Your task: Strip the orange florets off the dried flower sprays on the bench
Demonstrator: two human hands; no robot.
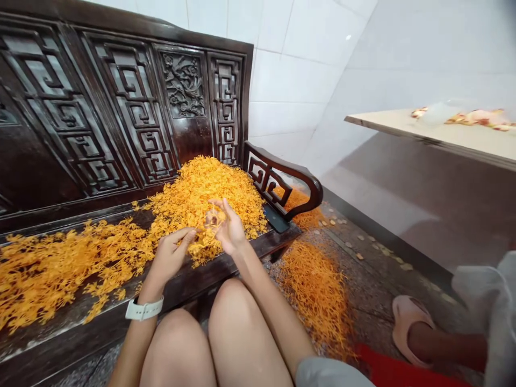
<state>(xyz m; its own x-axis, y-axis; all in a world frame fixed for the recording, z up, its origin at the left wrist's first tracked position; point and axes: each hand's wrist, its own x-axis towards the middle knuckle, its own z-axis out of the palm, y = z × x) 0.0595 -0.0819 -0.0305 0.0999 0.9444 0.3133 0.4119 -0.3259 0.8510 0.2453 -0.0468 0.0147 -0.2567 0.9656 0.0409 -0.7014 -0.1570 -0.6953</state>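
Note:
My right hand (228, 228) is raised over a large heap of dried orange cordyceps-like strands (205, 188) and holds a small tuft of them (212, 219) between thumb and fingers. My left hand (171, 255) comes in from the lower left, its fingertips at the same tuft, and a white watch (144, 309) circles that wrist. The heap spreads along the seat of a dark carved wooden bench (183, 86), thinning out towards the left. My bare knees lie directly below both hands.
A second orange pile (316, 295) lies on the speckled floor beside the bench arm, near a dark phone (276, 217). To the right are another person's foot in a pink slipper (411, 330), a grey garment (487, 317), a red mat (387, 371), and a pale tabletop (427, 126).

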